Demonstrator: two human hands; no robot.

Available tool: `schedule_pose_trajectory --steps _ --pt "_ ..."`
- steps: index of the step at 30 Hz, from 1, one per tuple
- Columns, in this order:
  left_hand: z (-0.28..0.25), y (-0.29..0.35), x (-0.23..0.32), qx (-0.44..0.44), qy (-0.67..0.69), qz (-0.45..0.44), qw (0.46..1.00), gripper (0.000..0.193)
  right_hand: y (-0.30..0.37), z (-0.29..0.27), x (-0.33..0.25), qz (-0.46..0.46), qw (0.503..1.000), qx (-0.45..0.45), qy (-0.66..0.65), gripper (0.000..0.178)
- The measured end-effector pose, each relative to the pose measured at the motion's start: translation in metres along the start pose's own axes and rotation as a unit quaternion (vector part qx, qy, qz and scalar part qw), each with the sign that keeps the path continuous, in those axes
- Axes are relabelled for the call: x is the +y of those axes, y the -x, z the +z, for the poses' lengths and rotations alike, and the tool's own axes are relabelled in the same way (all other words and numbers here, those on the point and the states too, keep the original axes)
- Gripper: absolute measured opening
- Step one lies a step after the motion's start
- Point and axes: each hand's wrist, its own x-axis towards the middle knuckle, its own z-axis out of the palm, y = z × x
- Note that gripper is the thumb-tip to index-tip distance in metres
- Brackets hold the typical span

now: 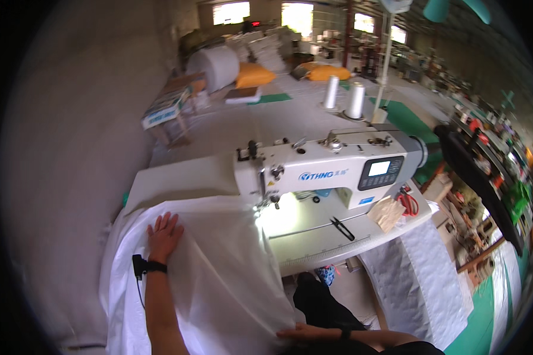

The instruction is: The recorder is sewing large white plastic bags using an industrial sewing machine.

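Observation:
A large white sheet (219, 278), perhaps woven plastic or cloth, drapes over the left of the sewing table and down its front. My left hand (164, 238) lies flat on it with fingers spread, left of the needle. Low in the picture, my right hand (305, 332) grips the sheet's right edge; its fingertips are partly blurred. The sheet's upper right edge reaches the presser foot (274, 202) of a white sewing machine (320, 171), whose lamp glows beside the needle. Just where the sheet meets the needle is lost in glare.
Black thread snips (342, 229), a brown paper piece (387, 214) and red-handled scissors (408, 204) lie on the table's right side. Two white thread cones (355, 100) stand behind the machine. A silvery-white sheet (417, 284) hangs at right. A wall (71, 148) rises close on the left.

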Motion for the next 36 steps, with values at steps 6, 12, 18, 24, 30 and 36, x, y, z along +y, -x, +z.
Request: schedule_pose_trajectory --steps 6,12,18,24,30,36 --pt "0.008 -0.076 -0.015 0.046 -0.043 0.123 0.99 0.049 -0.067 0.0 0.042 -0.09 0.96 -0.087 0.251 0.052" --pt "-0.028 -0.035 0.041 -0.051 -0.148 0.04 0.987 0.047 -0.068 0.028 0.075 -0.287 0.91 -0.094 0.283 0.036" --pt "-0.08 0.212 0.139 -0.091 0.363 0.134 0.918 0.018 -0.014 0.041 0.067 -0.19 0.959 -0.103 0.183 0.034" --pt "-0.08 0.373 0.224 -0.098 0.368 0.005 0.925 0.021 0.007 0.051 0.058 -0.148 0.94 -0.289 0.11 0.029" --pt "-0.057 0.382 0.236 -0.085 0.232 -0.112 0.963 0.051 -0.001 0.044 0.079 -0.256 0.849 -0.281 0.366 0.048" --pt "-0.044 0.356 0.229 -0.092 0.073 -0.024 0.993 0.045 -0.013 0.052 0.08 -0.283 0.85 -0.319 0.307 0.053"
